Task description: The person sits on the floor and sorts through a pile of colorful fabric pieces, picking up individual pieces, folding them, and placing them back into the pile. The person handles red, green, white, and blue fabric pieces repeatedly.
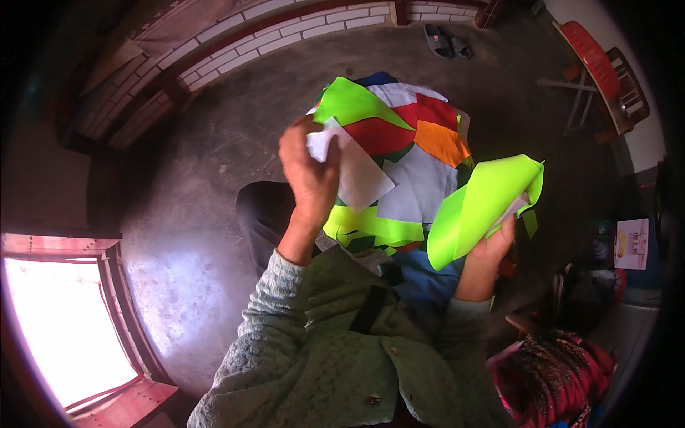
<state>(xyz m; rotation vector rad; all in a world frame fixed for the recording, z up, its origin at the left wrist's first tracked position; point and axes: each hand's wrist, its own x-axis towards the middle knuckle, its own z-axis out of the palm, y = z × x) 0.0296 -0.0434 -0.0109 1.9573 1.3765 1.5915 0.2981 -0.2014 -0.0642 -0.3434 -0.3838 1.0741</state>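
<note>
My left hand (308, 170) is raised over a pile of fabric pieces, its thumb and fingers closed on a white four-sided piece (362, 175) that hangs down to the right. To the right, my right hand (494, 246) grips a large folded neon yellow-green fabric piece (479, 200). A bit of white shows inside its fold, by my fingers. Under and between my hands lies the pile, with a red piece (374, 135), an orange piece (444, 143), a pale grey-white piece (421, 184) and another neon piece (353, 102) at its far left.
A pair of dark slippers (446, 43) lies on the floor near the far wall. At the far right stands a red chair (591, 57). A patterned red cloth (553, 374) is heaped at the lower right. Bright light enters an opening (64, 321) at the lower left.
</note>
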